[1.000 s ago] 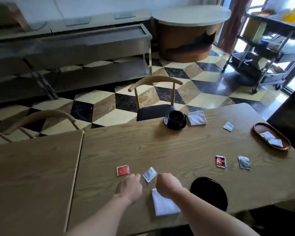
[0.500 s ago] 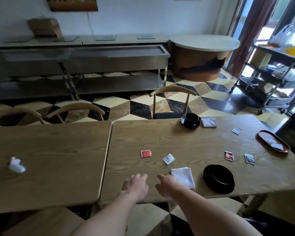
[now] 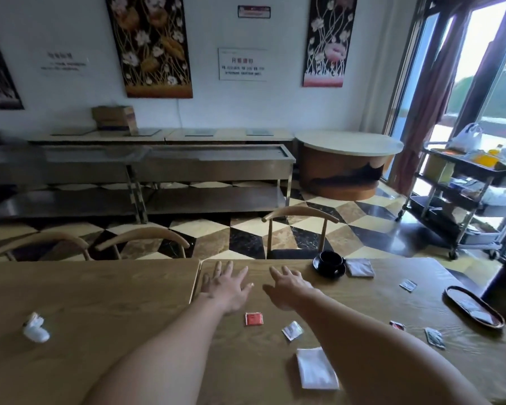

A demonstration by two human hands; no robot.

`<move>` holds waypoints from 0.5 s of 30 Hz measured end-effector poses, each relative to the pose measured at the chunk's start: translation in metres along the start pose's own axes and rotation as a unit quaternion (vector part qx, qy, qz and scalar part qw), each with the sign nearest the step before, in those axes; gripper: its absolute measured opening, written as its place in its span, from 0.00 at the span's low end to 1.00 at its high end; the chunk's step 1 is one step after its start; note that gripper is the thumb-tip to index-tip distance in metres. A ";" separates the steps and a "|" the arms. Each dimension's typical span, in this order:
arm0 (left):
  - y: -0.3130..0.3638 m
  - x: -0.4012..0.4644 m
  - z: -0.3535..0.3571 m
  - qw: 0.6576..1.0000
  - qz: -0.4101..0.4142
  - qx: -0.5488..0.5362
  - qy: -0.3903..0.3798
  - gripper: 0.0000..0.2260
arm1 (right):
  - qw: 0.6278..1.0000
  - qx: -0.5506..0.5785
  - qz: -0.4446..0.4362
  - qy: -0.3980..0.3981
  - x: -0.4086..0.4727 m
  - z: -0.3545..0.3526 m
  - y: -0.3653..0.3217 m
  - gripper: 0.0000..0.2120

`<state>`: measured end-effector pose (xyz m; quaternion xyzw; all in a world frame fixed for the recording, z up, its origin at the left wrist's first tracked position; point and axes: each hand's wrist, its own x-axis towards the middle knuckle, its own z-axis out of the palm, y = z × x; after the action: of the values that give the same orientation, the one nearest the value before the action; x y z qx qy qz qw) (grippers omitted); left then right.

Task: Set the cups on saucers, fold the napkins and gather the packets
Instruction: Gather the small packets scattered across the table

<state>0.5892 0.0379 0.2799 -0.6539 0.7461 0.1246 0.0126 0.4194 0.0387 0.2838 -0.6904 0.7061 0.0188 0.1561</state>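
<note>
Fingers of both hands spread, holding nothing; oval tray holds white packets.

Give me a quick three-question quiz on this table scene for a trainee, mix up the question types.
1. True or false: the black cup already sits on its saucer.
2. Which packet lies nearest the left hand?
A. the red packet
B. the silver packet
C. the packet beside the wooden tray
3. Fill in: the right hand has its fingers ____ and holds nothing.

Key
1. True.
2. A.
3. Spread.
</note>
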 end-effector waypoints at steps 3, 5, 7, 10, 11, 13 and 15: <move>-0.001 0.016 -0.046 0.999 -0.003 0.006 0.045 0.28 | 0.999 0.000 -0.017 0.045 0.008 -0.049 -0.011 0.32; -0.002 0.025 -0.082 0.997 -0.006 0.026 0.068 0.29 | 0.997 0.007 -0.031 0.071 0.014 -0.085 -0.019 0.31; -0.002 0.031 -0.118 0.995 -0.009 0.033 0.089 0.29 | 0.994 -0.001 -0.051 0.091 0.018 -0.123 -0.027 0.31; -0.002 0.036 -0.173 0.992 -0.005 0.037 0.123 0.27 | 0.987 -0.021 -0.071 0.142 0.017 -0.183 -0.042 0.30; -0.001 0.038 -0.193 0.990 0.001 0.039 0.137 0.26 | 0.983 -0.025 -0.078 0.163 0.015 -0.204 -0.046 0.29; 0.002 0.039 -0.233 0.984 0.014 0.047 0.173 0.26 | 0.974 -0.039 -0.097 0.201 0.010 -0.246 -0.054 0.28; 0.007 0.039 -0.272 0.975 0.025 0.056 0.212 0.26 | 0.965 -0.054 -0.113 0.231 0.005 -0.286 -0.064 0.28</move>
<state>0.6159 -0.0539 0.5377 -0.6447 0.7539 -0.0584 -0.1123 0.4262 -0.0386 0.5660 -0.7590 0.6381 -0.1203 -0.0477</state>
